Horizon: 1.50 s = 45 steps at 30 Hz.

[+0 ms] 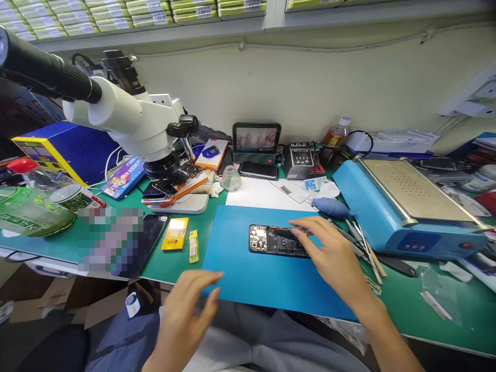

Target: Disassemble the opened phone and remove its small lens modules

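Note:
An opened phone [277, 241] lies flat on the blue mat [251, 284], its circuit board exposed at the left end and a black battery beside it. My right hand [333, 248] reaches over the phone's right end. Its thumb and index fingertips come close together in a pinch at the upper edge; whatever is between them is too small to make out. Near the mat's front left corner, my left hand [189, 310] hovers with its fingers curved and apart, holding nothing. The far right end of the phone is hidden behind my right hand.
A microscope [135, 119] stands at left, near a yellow box [175, 234] and a lighter [194, 246]. A blue heating plate machine [387, 217] is at right, beside a blower bulb [332, 207] and several hand tools [368, 250]. A small screen [256, 139] stands behind.

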### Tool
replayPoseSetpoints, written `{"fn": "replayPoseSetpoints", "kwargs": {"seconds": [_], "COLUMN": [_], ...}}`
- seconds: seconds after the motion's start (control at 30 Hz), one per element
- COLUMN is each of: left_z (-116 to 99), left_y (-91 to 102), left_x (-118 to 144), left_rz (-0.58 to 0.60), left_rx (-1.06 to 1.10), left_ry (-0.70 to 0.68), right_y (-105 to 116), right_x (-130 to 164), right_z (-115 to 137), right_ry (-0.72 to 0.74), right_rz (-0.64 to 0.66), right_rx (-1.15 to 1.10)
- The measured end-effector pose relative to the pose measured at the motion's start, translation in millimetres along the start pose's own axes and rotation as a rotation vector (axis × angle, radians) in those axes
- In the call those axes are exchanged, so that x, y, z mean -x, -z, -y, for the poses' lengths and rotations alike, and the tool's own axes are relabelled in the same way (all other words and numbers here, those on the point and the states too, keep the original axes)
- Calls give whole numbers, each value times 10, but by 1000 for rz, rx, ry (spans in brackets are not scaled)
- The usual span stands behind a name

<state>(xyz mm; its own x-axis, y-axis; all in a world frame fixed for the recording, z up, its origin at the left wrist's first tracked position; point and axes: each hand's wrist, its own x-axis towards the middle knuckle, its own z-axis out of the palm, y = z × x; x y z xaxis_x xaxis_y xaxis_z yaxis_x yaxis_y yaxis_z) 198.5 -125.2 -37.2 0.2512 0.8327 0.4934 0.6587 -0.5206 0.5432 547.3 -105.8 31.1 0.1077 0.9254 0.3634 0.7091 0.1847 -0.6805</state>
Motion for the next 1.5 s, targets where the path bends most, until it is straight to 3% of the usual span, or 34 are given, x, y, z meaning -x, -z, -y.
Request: {"fn": "replayPoseSetpoints", "kwargs": {"seconds": [0.07, 0.17, 0.3, 0.67, 0.87, 1.1, 1.5], "left_z": [-238, -391, -365, -315, -325, -335, -317], "left_y": [-285, -666, -916, -936, -935, -906, -890], "left_x": [-461, -994, -1290, -1315, -1288, -1295, -1289], "left_rz": [156, 258, 340, 411, 402, 401, 398], "left_rx": [27, 30, -22, -70, -81, -91, -90], "left_ry": [-94, -190, -229, -218, -208, -210, -237], "right_y": [-96, -235, -289, -290, -241, -99, -74], "right_x": [-273, -474, -475, -542, -444, -195, 251], "right_z": [-133, -275, -337, -299, -225, 57, 335], "right_ry": [94, 178, 218, 250, 306, 463, 540], "right_rz": [132, 256, 341, 412, 283, 108, 6], "right_rx": [95, 227, 353, 505, 538, 546, 463]}}
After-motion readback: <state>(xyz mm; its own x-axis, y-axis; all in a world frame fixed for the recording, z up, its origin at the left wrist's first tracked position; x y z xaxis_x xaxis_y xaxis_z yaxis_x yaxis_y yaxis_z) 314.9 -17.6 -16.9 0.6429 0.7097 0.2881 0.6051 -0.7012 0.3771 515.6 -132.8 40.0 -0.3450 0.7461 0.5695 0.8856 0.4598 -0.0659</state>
